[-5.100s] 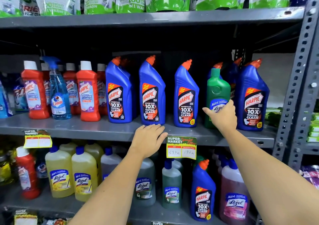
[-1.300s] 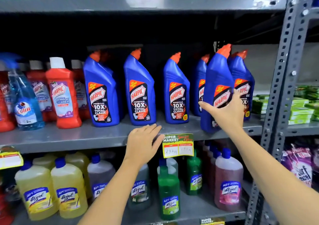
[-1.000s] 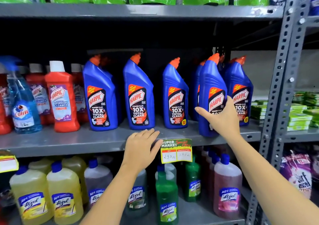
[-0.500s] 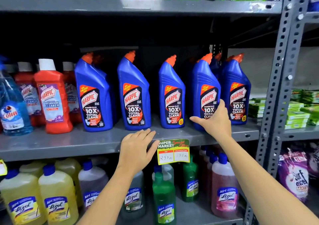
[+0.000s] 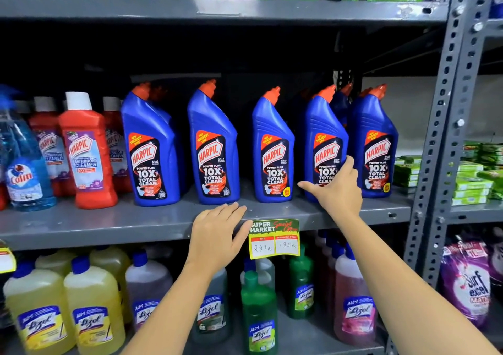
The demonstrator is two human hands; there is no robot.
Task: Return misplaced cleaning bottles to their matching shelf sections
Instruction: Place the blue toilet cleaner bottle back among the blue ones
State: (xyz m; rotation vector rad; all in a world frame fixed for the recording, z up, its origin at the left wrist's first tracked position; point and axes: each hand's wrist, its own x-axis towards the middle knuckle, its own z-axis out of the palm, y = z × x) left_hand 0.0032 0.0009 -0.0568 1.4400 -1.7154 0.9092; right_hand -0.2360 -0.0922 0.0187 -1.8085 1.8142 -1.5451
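The blue Harpic bottle (image 5: 325, 147) that matters here stands upright on the grey middle shelf (image 5: 109, 222), fourth of the front row of like bottles counting rightward from the red bathroom-cleaner bottles (image 5: 84, 150), its long axis vertical and its orange nozzle canted to the right. The right hand (image 5: 336, 191) is against its lower front, the grip loosened: thumb splayed left, fingers spread up the label's right side, not closed round the body. The bottle lies directly behind and above that hand, so the right is the nearer one. The left hand (image 5: 217, 236) lies flat and empty on the shelf's front lip, just left of the yellow price tag (image 5: 274, 239). The bottle is glossy moulded plastic, ribbed at the shoulder, likely slippery; the shelf is painted metal.
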